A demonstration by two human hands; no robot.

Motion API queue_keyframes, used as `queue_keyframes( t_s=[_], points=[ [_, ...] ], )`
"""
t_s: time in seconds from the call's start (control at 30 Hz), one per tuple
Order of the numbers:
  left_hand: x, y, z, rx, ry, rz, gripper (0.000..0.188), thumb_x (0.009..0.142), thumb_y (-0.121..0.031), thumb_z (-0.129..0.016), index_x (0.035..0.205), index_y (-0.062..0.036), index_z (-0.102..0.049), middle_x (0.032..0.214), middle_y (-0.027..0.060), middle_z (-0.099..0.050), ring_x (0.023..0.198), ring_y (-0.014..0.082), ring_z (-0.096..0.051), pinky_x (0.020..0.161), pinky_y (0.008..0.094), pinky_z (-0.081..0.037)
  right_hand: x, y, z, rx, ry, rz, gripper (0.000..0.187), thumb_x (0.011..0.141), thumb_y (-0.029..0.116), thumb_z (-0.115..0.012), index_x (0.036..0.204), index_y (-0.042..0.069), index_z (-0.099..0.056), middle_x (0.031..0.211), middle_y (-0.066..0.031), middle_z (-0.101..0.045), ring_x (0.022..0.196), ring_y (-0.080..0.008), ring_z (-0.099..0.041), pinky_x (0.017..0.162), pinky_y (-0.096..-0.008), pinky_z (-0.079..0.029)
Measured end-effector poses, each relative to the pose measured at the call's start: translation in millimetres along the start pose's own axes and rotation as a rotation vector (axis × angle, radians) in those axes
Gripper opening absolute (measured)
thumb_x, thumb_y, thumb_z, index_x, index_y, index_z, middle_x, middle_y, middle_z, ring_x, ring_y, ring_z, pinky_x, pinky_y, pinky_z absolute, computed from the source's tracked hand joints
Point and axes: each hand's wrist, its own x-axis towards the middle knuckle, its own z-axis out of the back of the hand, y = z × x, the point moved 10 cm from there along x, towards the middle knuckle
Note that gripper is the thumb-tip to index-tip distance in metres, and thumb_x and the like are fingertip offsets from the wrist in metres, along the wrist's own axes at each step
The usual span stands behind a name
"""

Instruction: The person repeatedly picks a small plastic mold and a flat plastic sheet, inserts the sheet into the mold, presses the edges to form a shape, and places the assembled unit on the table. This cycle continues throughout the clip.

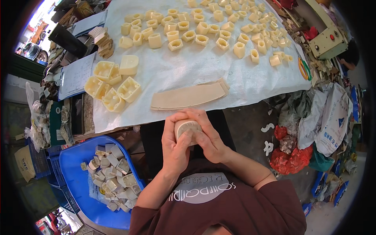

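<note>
Both my hands are closed round a pale beige block that looks like a shoe heel (188,129), just off the table's near edge and in front of my chest. My left hand (175,143) wraps its left side, with the thumb pressed to the near face. My right hand (208,139) covers the right side, its thumb also on the block. Fingers hide much of the block's sides. Just beyond my hands, curved beige strips (188,96) lie stacked on the white table sheet (145,84). Left of them sit several larger hollow cream heels (130,89), grouped together.
Many small hollow cream heels (202,28) stand across the far table. A blue tub (65,164) at lower left holds grey-beige heels (113,172). Green-handled scissors (304,69) lie at the right table edge. Red bags (291,159) and white sacks (327,121) are on the right.
</note>
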Motion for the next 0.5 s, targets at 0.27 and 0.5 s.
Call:
queue_keyframes(
  t_s=[0.27, 0.5],
  points=[
    [-46, -67, 151, 0.633, -0.459, -0.308, 0.035, 0.094, -0.024, -0.044, 0.124, -0.0077, -0.039, 0.112, 0.0109, -0.051, 0.1, 0.0179, -0.053, 0.078, 0.0292, -0.048, 43, -5, 21, -0.416, 0.083, 0.142, 0.017, 0.074, 0.002, -0.066, 0.084, 0.003, -0.053, 0.095, -0.0087, -0.056, 0.086, -0.0287, -0.051, 0.073, -0.0371, -0.044],
    [-209, -123, 293, 1.542, -1.194, -0.123, 0.029, 0.086, -0.016, -0.053, 0.114, -0.006, -0.056, 0.121, 0.0169, -0.043, 0.112, 0.0281, -0.043, 0.096, 0.0381, -0.034, 62, -22, -12, -0.675, 0.361, 0.175, 0.017, 0.07, 0.004, -0.069, 0.081, 0.001, -0.056, 0.096, -0.0088, -0.054, 0.094, -0.0274, -0.05, 0.081, -0.0368, -0.044]
  ],
)
